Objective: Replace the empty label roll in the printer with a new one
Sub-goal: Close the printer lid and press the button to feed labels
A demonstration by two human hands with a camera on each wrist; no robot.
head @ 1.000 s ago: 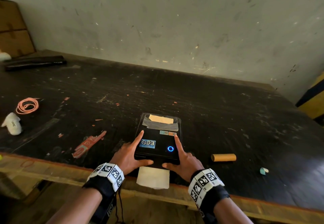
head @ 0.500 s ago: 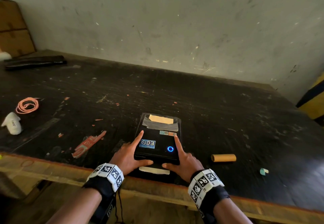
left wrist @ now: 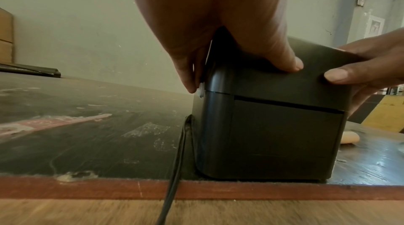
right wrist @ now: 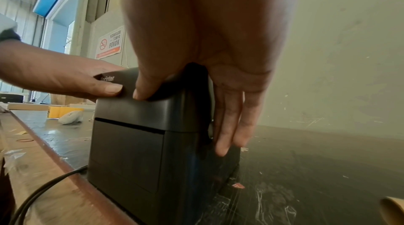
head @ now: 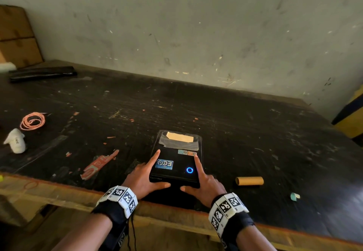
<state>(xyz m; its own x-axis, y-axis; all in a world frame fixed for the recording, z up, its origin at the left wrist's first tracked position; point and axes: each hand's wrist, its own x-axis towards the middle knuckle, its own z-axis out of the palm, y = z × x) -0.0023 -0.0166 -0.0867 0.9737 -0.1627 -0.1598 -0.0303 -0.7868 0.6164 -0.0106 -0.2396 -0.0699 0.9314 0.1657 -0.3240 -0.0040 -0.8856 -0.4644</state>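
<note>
The dark counter [head: 255, 133] carries the black printer [head: 178, 173] at the middle of its near edge, lid down. The left hand [head: 141, 179] and right hand [head: 205, 186] flank it, fingers straight and spread, pressing its top, front and sides. The empty cardboard core [head: 249, 180] lies right of the printer, near that edge.

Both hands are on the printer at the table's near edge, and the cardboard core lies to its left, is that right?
Not quite. The core lies to the right of the printer, as the head view shows. The left hand and right hand are indeed on the printer, at the near edge of the table.
</note>
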